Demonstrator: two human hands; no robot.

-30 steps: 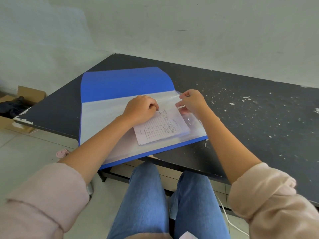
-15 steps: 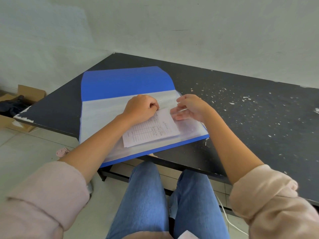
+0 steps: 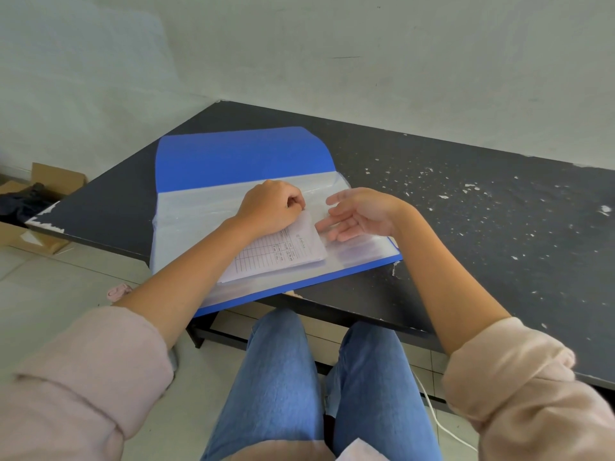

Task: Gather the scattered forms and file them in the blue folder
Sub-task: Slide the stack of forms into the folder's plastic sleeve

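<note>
The blue folder [image 3: 243, 158] is lying open on the table [image 3: 466, 227]. The forms [image 3: 293, 251] are lying in the folder, on its clear pages [image 3: 199, 211]. Your left hand [image 3: 271, 207] is curling its fingers on the forms' top edge, maybe pinching it. Your right hand [image 3: 359, 214] is holding its fingers straight and loose over the folder's right side.

We see a plain work room, perhaps a simple office: a worn black table [image 3: 466, 227], bare white walls [image 3: 332, 44], tiled floor [image 3: 50, 294], a cardboard box [image 3: 56, 177] beyond the table's left corner.

Access: from the right.
Tabletop [image 3: 466, 227] open right of blue folder [image 3: 243, 154]; wall [image 3: 366, 61] behind; left grip [image 3: 271, 207] pinching form [image 3: 293, 247], right grip [image 3: 359, 211] over folder.
</note>
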